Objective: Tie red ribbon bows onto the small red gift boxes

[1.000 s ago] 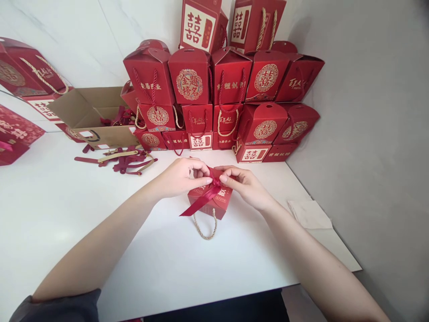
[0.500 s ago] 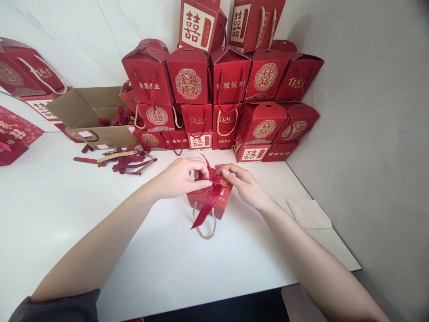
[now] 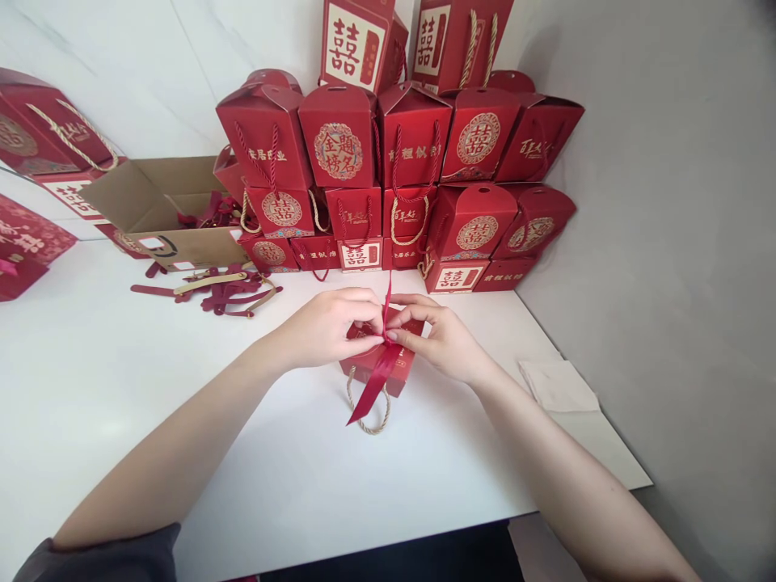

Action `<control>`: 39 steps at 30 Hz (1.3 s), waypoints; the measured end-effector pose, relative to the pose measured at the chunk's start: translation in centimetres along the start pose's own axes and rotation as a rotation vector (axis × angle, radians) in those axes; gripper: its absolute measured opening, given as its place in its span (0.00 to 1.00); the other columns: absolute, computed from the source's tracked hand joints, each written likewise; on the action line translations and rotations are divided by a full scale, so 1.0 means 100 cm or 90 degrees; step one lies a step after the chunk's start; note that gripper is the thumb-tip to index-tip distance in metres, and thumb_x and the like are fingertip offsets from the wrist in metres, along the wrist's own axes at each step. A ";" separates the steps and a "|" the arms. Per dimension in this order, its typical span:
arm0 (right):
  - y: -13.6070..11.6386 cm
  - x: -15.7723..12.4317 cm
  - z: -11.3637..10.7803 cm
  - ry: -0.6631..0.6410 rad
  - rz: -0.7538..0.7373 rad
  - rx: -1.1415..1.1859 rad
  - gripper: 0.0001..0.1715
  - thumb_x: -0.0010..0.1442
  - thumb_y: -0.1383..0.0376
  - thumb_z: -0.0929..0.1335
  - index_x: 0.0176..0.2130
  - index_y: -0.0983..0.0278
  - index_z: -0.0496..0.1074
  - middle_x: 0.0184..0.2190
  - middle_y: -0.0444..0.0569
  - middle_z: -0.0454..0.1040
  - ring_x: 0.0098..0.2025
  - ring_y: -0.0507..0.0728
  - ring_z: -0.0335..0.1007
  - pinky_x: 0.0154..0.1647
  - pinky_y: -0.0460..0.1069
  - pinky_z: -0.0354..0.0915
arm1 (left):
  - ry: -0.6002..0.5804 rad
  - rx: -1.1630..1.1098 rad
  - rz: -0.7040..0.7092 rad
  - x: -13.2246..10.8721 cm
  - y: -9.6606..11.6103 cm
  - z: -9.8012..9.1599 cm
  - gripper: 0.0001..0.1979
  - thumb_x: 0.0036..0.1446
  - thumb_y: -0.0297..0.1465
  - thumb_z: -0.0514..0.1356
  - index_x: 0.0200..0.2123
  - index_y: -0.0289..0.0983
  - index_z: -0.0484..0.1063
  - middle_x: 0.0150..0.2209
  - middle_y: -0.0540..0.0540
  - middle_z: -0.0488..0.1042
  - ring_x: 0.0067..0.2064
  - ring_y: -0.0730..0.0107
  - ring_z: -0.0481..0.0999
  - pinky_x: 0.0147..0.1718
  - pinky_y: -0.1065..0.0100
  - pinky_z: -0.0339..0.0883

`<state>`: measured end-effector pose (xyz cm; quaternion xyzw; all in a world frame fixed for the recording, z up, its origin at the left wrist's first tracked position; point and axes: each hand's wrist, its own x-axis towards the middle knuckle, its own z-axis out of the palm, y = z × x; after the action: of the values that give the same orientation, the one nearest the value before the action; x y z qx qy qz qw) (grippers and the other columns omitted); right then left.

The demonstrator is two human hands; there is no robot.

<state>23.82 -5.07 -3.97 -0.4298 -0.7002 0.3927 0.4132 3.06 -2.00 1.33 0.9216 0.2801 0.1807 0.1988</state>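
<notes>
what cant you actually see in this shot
Head view only:
- Top of the small red box: covered by the left hand and right hand.
- Knot of the red ribbon: hidden between the fingertips, so each grip on it is unclear.
- Inside of the cardboard box: mostly blocked by its front wall.
- Top stacked gift bags: cut off by the upper edge.

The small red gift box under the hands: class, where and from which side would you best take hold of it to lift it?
Probably by the gold rope handle, from the near side. It lies as an open loop on the white table, in front of the small red gift box, free of both hands. The top is taken up by the left hand, right hand and red ribbon.
</notes>
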 end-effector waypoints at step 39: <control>-0.020 -0.014 -0.017 0.029 -0.088 -0.063 0.17 0.63 0.50 0.65 0.34 0.59 0.70 0.55 0.52 0.69 0.60 0.63 0.61 0.61 0.59 0.55 | -0.128 -0.109 -0.163 -0.006 0.017 -0.021 0.12 0.53 0.33 0.61 0.42 0.40 0.68 0.33 0.50 0.71 0.32 0.72 0.70 0.31 0.71 0.64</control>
<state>25.19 -6.73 -1.89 -0.4094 -0.7371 0.3180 0.4334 2.42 -3.08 3.84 0.8715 0.3578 0.0841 0.3248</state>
